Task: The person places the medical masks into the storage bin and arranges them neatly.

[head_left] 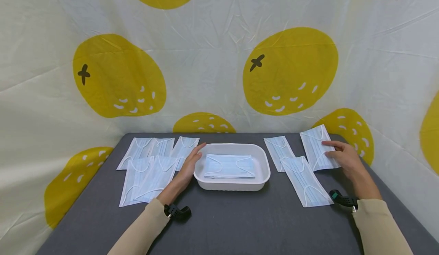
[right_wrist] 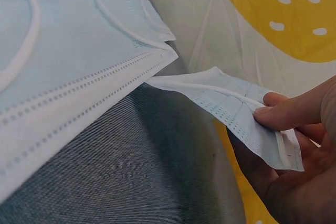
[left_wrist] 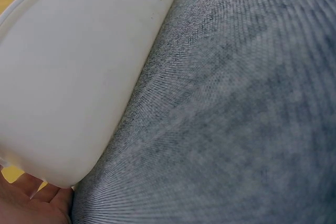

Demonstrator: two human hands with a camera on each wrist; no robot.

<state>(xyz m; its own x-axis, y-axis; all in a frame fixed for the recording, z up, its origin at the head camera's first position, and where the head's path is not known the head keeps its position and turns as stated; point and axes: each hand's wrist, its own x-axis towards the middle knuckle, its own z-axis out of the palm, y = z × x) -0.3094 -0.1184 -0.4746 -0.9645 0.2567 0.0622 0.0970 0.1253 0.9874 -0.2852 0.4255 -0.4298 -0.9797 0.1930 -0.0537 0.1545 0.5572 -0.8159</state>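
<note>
My right hand [head_left: 346, 157] pinches the right edge of a light blue face mask [head_left: 316, 148] between thumb and fingers. In the right wrist view, that pinched mask [right_wrist: 231, 98] is lifted at the thumb's end and bends downward toward its far end. My left hand [head_left: 189, 164] lies along the left wall of a white plastic basin [head_left: 231, 186], fingers straight against its side. The left wrist view shows those fingers [left_wrist: 44, 195] at the basin's lower corner. Inside the basin lies a face mask [head_left: 229, 166], flat and lengthwise, with white ear loops on top.
Several face masks [head_left: 151, 178] overlap on the left of the dark grey table [head_left: 219, 224]. Two more masks, a near one [head_left: 305, 182] and a farther one [head_left: 278, 152], lie right of the basin. A curtain [head_left: 205, 72] with yellow fruit prints hangs behind the table.
</note>
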